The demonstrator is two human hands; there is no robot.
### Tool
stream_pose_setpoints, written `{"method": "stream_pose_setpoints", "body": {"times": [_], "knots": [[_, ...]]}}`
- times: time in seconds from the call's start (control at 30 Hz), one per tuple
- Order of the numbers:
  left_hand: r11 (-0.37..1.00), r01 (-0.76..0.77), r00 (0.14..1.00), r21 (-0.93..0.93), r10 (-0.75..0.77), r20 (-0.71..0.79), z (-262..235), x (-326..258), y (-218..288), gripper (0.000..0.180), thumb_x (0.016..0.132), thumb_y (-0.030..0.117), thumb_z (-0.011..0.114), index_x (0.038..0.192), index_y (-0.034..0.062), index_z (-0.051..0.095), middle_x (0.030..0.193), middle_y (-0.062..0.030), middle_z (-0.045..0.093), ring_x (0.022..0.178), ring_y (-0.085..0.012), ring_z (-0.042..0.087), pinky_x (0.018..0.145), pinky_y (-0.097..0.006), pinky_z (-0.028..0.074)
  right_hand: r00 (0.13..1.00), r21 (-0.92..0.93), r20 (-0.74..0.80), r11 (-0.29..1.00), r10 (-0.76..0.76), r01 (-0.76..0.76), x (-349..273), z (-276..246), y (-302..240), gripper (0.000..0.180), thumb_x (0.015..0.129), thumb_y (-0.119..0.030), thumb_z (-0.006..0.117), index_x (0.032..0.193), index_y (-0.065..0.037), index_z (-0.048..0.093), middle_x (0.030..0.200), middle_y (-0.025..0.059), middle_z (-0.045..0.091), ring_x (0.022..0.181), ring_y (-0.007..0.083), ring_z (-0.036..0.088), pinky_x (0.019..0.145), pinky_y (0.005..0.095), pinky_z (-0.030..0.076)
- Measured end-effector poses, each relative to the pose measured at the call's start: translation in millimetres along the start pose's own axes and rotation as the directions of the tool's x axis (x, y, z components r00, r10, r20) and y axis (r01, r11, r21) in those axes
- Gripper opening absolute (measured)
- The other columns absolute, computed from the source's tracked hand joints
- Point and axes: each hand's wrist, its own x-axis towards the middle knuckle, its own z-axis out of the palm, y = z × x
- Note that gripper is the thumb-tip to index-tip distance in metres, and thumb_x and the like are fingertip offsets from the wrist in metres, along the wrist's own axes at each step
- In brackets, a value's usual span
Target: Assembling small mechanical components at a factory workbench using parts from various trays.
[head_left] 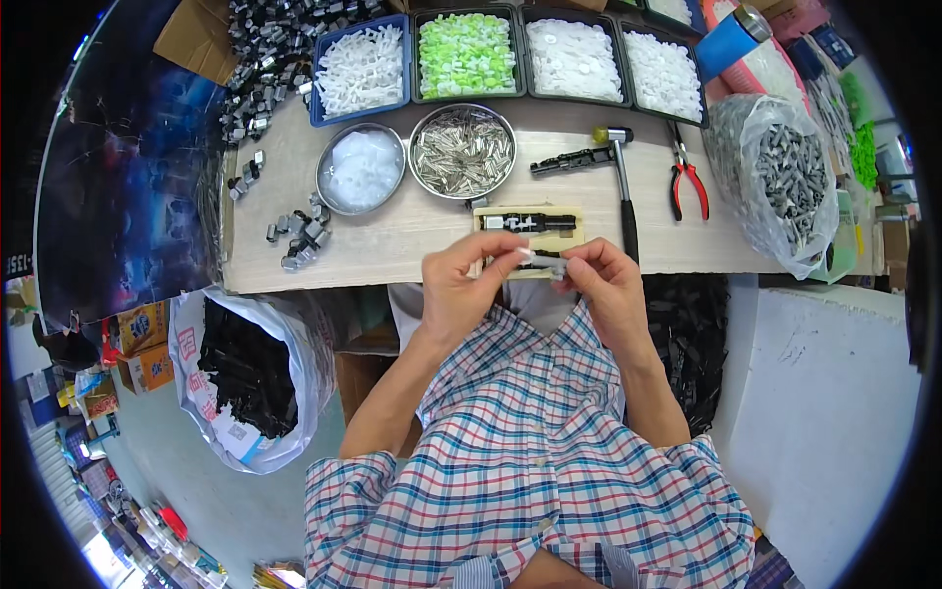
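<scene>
The fingertips of both hands meet on a small grey part (546, 261), held in the air just above the near edge of the worktop (392, 245). The left hand (461, 285) pinches it from the left with thumb and forefinger; the right hand (608, 285) grips its other end, fingers curled around it.

Directly behind the hands, on the worktop near its front edge, lies a pale wooden block (530, 228) with a black piece set in it. Just right of it a hammer (620, 187) lies with its handle toward the person, and farther right are red-handled pliers (689, 177). Behind the block stand two round metal bowls, one of metal pins (462, 151), one of white pieces (361, 169). Trays of white and green parts (467, 54) line the far edge. A clear bag of grey parts (775, 177) sits at the right end.
</scene>
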Motion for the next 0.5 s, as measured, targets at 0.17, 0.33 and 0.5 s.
{"method": "stream_pose_setpoints", "body": {"times": [0.17,0.33,0.5], "knots": [[0.980,-0.077,0.997,0.182,0.070,0.041,2,0,9,0.017,0.092,-0.002,0.068,0.109,-0.0019,0.072,0.097,-0.0093,0.075,0.089,-0.0135,0.070,0.082,-0.026,0.054,0.996,-0.170,-0.019,0.982,-0.088,0.084,4,-8,-5,0.014,0.097,-0.011,0.069,0.104,0.001,0.067,0.089,0.0024,0.067,0.079,0.0065,0.059,0.071,0.0211,0.046],[0.937,-0.132,0.982,0.323,0.168,-0.088,6,12,-10,0.017,0.092,-0.001,0.067,0.108,-0.0012,0.069,0.101,-0.0109,0.072,0.087,-0.0200,0.069,0.077,-0.030,0.053,0.971,-0.529,-0.110,0.840,-0.210,0.122,32,-25,2,0.013,0.097,-0.009,0.068,0.102,0.002,0.067,0.087,0.0008,0.066,0.081,0.0053,0.057,0.074,0.0214,0.046],[0.804,-0.305,0.944,0.510,0.324,0.054,9,29,-14,0.016,0.084,-0.002,0.070,0.100,-0.0003,0.070,0.091,-0.0124,0.064,0.087,-0.0312,0.061,0.075,-0.038,0.050,0.982,-0.586,-0.053,0.802,-0.180,0.115,44,-26,-3,0.013,0.097,-0.010,0.067,0.100,0.002,0.068,0.087,0.0006,0.067,0.080,0.0059,0.059,0.073,0.0227,0.049]]}}
